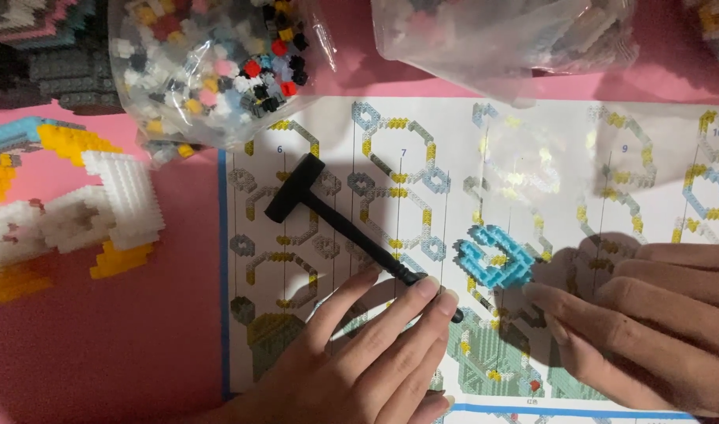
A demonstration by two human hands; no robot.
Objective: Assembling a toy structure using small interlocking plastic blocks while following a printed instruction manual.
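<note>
Your left hand: your left hand (367,357) lay flat and palm-down at the bottom edge, fingers straight and close together, gripping nothing; two fingertips rested against the lower end of the hammer's handle.
Your right hand: your right hand (642,326) lay flat beside it, fingers extended to the left, closed on nothing; its fingertips sat just beside the blue brick piece, and whether they touched it could not be told.
Blue brick piece: one small assembly of light-blue micro bricks (494,255), studded and knobbly, shaped like an open hexagonal ring, lay on the sheet between your two hands.
Hammer: one small black plastic hammer (328,216), smooth and matte, with a blocky head and a thin straight handle, lay diagonally across the sheet, head to the upper left.
Instruction sheet: one glossy white paper sheet (579,157) with a blue border, printed with rows of hexagonal brick diagrams in yellow, grey and blue, lay under both hands.
Bags: two clear crinkled plastic bags stood along the top edge; the left bag (210,63) held loose tiny bricks in black, red, white, yellow and pink, the right bag (501,39) mostly pale grey and white ones.
Built model: one chunky brick build (77,208) of white, yellow and blue studded blocks lay at the left, well apart from the hands.
Surface: one pink mat (140,345), faintly textured, lay beneath everything.
</note>
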